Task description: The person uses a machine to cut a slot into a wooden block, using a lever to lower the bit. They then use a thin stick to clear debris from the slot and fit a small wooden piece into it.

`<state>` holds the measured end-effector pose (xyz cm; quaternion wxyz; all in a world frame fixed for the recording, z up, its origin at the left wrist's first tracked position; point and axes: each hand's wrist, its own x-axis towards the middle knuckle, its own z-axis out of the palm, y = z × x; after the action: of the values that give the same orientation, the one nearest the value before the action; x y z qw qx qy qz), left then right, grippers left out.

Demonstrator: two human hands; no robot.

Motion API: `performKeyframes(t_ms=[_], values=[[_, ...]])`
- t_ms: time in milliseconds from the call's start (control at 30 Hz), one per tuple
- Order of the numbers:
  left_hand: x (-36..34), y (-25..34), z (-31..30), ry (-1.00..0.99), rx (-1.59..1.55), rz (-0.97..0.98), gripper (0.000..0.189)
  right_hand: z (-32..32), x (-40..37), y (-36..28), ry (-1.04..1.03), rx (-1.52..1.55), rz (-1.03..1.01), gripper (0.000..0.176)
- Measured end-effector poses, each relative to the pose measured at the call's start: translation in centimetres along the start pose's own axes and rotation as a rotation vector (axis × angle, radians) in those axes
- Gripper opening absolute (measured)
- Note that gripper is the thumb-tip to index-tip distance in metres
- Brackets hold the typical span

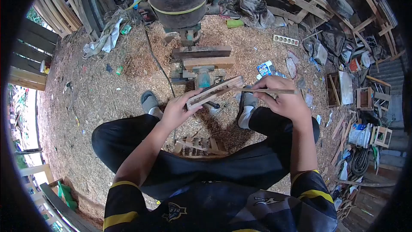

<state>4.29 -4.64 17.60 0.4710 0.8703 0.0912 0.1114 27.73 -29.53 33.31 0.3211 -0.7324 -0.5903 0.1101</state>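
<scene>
My left hand [178, 111] is closed round the lower left end of a wooden block [214, 91] with a long dark slot or groove along its face. The block tilts up to the right. My right hand [281, 96] grips a thin wooden strip [274, 90], which lies level and points left. Its left tip is at the right part of the block; whether it touches the block is unclear. Just beyond the block is a machine clamp [204, 77] with wooden pieces [209, 62] at it.
A dark cylindrical machine [178, 0] stands ahead, with a cable [154, 56] on the shavings-covered floor. Small slotted wood pieces [199, 145] lie between my legs. A power strip [285, 40], a blue box [266, 69] and wooden frames [365, 99] are at the right.
</scene>
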Motion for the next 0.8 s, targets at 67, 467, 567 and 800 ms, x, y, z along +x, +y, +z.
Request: performKeyframes(t_ms=[67, 467, 567, 800], values=[[0.1, -0.3, 0.0, 0.003, 0.012, 0.021, 0.056, 0.3, 0.1, 0.0, -0.023, -0.034, 0.023, 0.017], [-0.5, -0.2, 0.2, 0.012, -0.015, -0.027, 0.057, 3.1, 1.0, -0.1, -0.009, 0.064, -0.021, 0.016], [-0.5, -0.2, 0.4, 0.025, -0.03, 0.036, 0.057, 4.2, 1.0, 0.1, -0.021, 0.055, 0.009, 0.015], [-0.9, -0.5, 0.5, 0.032, 0.008, 0.018, 0.056, 5.1, 0.8, -0.4, -0.027, 0.191, -0.09, 0.019]])
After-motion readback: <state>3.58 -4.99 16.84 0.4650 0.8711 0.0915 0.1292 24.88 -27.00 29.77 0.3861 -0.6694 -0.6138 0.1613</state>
